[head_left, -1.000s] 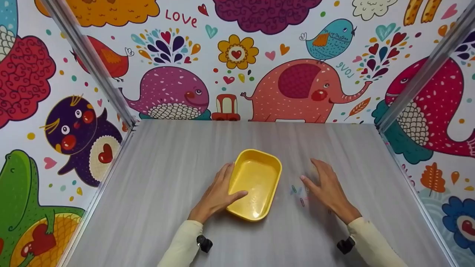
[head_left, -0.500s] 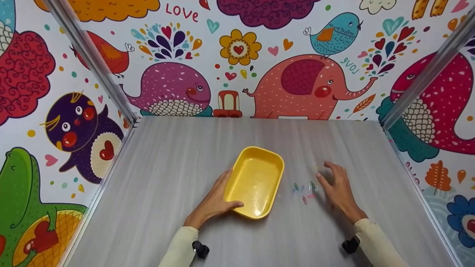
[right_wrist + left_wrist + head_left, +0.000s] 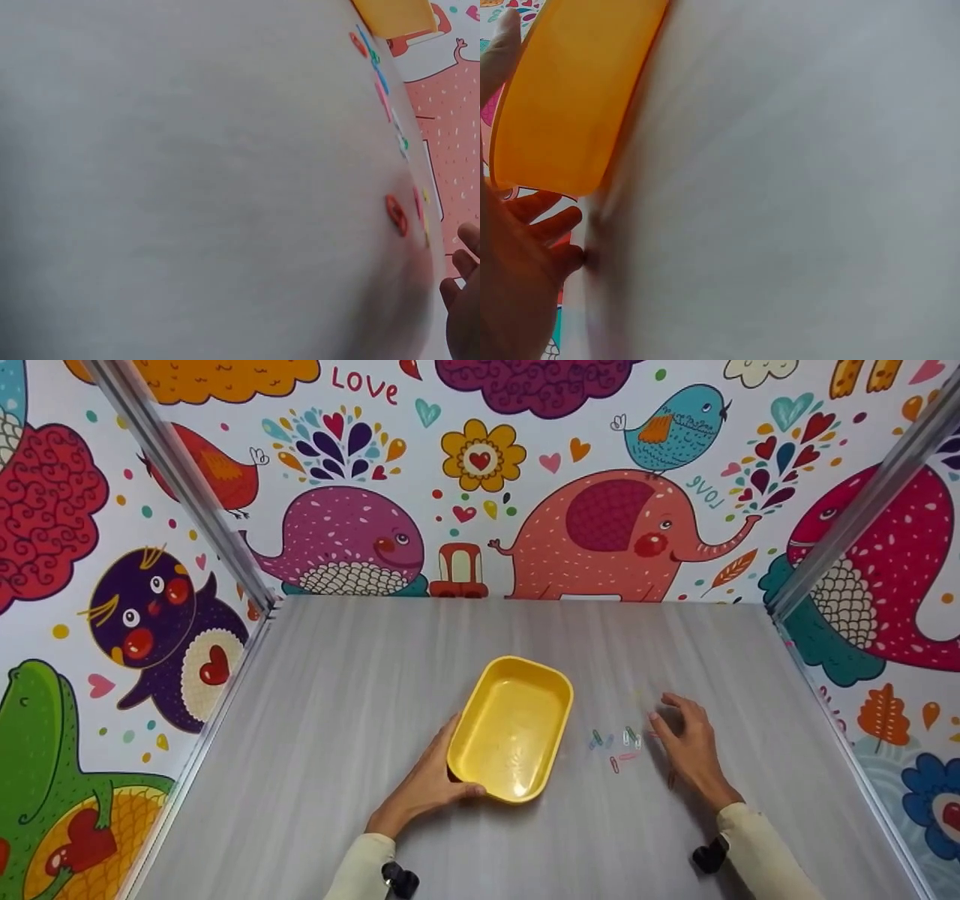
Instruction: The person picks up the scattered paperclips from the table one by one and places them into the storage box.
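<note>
A yellow rectangular tray (image 3: pixel 514 727) sits on the table, its inside bare. My left hand (image 3: pixel 424 780) is at its near left corner, thumb by the near rim and fingers along the outer left side. In the left wrist view, the loosely spread fingers (image 3: pixel 555 225) lie beside the tray's orange-looking wall (image 3: pixel 562 105). To the tray's right lie several small coloured paper clips, among them a red one (image 3: pixel 614 765), a pink one (image 3: pixel 628 757) and a green one (image 3: pixel 630 733). My right hand (image 3: pixel 694 746) hovers right of them, fingers loosely bent with nothing between them.
A reddish paper clip (image 3: pixel 396 215) lies below the right hand, partly hidden by it in the head view. The grey wood-grain table (image 3: pixel 337 675) is bounded by walls with cartoon animals, such as an elephant (image 3: pixel 600 547), and metal corner posts (image 3: pixel 847 502).
My left hand has slid back toward me, its thumb moving from over the tray's inside to outside the rim. My right hand has moved right, uncovering more paper clips.
</note>
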Available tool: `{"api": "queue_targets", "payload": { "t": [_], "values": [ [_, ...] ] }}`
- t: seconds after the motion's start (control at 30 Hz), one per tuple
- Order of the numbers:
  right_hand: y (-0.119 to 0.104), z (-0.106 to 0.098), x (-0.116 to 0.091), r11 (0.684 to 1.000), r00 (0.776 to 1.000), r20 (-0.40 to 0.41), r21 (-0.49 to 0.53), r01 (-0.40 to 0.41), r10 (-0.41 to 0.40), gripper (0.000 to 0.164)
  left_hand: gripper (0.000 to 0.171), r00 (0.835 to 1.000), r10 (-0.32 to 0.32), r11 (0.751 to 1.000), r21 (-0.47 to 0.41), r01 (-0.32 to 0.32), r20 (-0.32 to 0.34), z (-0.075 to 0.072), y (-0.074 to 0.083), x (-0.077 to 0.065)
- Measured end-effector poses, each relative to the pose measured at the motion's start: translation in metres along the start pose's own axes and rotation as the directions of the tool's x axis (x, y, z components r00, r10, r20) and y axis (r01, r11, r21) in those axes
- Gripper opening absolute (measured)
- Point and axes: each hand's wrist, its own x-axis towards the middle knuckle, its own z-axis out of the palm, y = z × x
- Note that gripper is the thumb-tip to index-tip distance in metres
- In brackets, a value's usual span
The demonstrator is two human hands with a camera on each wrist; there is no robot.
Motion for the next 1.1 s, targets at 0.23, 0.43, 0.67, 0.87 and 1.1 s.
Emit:
{"api": "queue_targets", "payload": {
  "t": [0.23,0.43,0.67,0.87,1.1],
  "values": [
    [0.012,0.002,-0.001,0.999,0.997,-0.056,0.005,0.045,-0.044,0.038,0.137,1.000,0.011,1.000,-0.007,-0.011,-0.009,0.001,0.001,0.000],
    [0.020,0.000,-0.001,0.999,0.996,-0.083,-0.011,0.041,-0.042,0.032,0.134,1.000,0.007,1.000,-0.003,-0.007,-0.022,0.003,-0.001,0.000],
    [0.023,-0.006,-0.005,0.992,0.990,-0.082,-0.051,0.115,-0.119,0.024,0.129,0.999,0.027,0.999,-0.034,-0.028,-0.036,0.005,-0.004,0.000],
    [0.026,-0.013,-0.010,0.982,0.984,-0.053,-0.094,0.164,-0.170,0.021,0.127,0.998,0.037,0.998,-0.039,-0.039,-0.058,0.005,-0.005,0.000],
    [0.028,-0.019,-0.016,0.977,0.983,0.012,-0.108,0.185,-0.185,0.022,0.123,0.996,0.049,0.999,-0.021,-0.050,-0.070,0.001,-0.006,0.000]
  ]
}}
